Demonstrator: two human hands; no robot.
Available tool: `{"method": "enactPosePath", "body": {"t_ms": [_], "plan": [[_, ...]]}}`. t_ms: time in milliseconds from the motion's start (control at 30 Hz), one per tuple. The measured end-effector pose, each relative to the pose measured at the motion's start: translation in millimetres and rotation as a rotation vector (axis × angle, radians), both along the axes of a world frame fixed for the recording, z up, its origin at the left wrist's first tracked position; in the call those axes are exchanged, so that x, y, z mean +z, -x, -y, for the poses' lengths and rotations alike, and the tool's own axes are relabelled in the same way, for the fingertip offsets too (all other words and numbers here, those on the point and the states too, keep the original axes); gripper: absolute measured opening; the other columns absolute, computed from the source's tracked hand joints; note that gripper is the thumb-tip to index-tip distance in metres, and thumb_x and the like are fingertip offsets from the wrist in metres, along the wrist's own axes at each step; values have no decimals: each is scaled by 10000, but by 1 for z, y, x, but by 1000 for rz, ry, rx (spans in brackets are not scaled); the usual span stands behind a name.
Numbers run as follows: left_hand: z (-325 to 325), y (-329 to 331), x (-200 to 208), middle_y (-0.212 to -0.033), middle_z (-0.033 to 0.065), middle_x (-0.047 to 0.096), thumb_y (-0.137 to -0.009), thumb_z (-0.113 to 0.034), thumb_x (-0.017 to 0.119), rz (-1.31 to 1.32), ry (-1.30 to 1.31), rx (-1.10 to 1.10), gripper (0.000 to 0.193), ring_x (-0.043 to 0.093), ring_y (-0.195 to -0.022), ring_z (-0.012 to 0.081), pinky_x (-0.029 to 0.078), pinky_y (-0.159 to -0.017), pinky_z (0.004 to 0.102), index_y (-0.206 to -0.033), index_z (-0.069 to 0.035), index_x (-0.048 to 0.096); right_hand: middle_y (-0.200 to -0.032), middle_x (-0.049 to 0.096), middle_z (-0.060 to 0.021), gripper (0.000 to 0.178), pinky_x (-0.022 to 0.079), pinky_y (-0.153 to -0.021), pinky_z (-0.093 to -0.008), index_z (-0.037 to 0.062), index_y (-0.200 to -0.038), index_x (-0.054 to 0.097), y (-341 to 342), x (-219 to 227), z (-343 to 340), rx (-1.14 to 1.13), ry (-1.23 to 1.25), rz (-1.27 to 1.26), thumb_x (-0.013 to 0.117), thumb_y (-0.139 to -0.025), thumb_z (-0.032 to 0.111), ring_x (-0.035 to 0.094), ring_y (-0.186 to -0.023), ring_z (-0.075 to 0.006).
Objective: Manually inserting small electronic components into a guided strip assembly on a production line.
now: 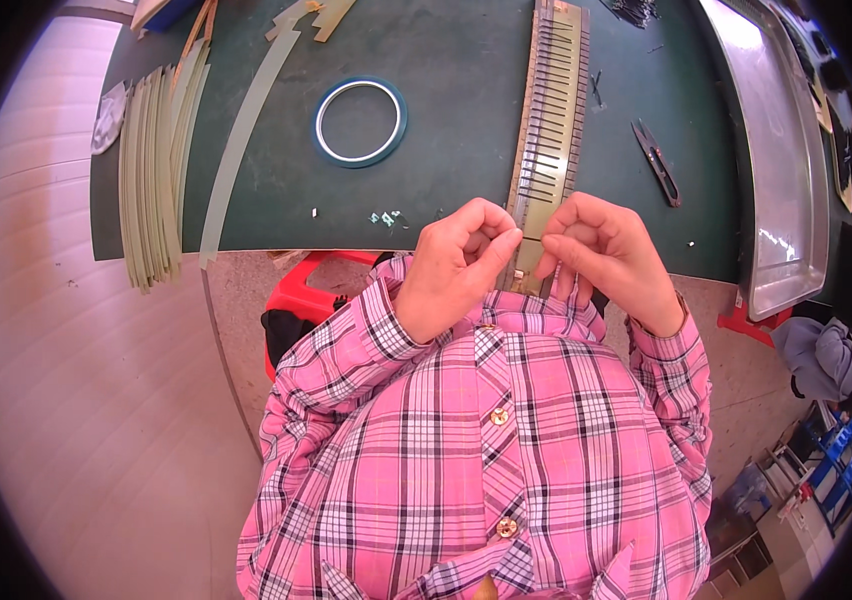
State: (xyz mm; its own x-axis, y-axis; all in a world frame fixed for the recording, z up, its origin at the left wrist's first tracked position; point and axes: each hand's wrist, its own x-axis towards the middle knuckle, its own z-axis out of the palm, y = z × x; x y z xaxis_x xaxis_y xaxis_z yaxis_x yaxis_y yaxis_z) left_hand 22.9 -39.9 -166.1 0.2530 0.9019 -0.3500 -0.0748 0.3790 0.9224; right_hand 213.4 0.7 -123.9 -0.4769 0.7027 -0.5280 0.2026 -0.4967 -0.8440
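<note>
A long, narrow yellowish strip in a ruler-like frame runs from the far side of the table toward my body. Many short, thin black pieces lie across it in a row, evenly spaced. Over its near end, my left hand pinches thumb against forefinger. Just opposite, my right hand is closed in a similar pinch. A thin dark piece spans the small gap between both sets of fingertips; its ends are hidden. A little light-coloured bit shows on the strip below my fingers.
A roll of blue-green tape lies left of the strip, small scraps nearer me. Pale strips are stacked at the far left. Black-handled thread snips rest on the right, before a metal tray. A red stool stands below the table.
</note>
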Motion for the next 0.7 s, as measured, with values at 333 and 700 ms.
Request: {"method": "enactPosePath", "body": {"t_ms": [333, 700], "plan": [[-6, 0, -14, -768, 62, 587, -844, -43, 630, -459, -456, 76, 75, 600, -576, 146, 465, -511, 268, -911, -13, 613, -672, 630, -31, 68, 402, -439, -165, -7, -858, 539, 4, -26, -5, -51, -106, 140, 539, -899, 46, 558, -517, -44], [0, 5, -36, -842, 65, 578, -777, 20, 653, -649, -773, 7, 252, 579, -586, 154, 466, -501, 276, -1023, -37, 665, -662, 620, -16, 69, 382, -423, -154, 2, -849, 541, 10, -47, -2, -59, -166, 191, 539, -898, 51, 542, -505, -31]]}}
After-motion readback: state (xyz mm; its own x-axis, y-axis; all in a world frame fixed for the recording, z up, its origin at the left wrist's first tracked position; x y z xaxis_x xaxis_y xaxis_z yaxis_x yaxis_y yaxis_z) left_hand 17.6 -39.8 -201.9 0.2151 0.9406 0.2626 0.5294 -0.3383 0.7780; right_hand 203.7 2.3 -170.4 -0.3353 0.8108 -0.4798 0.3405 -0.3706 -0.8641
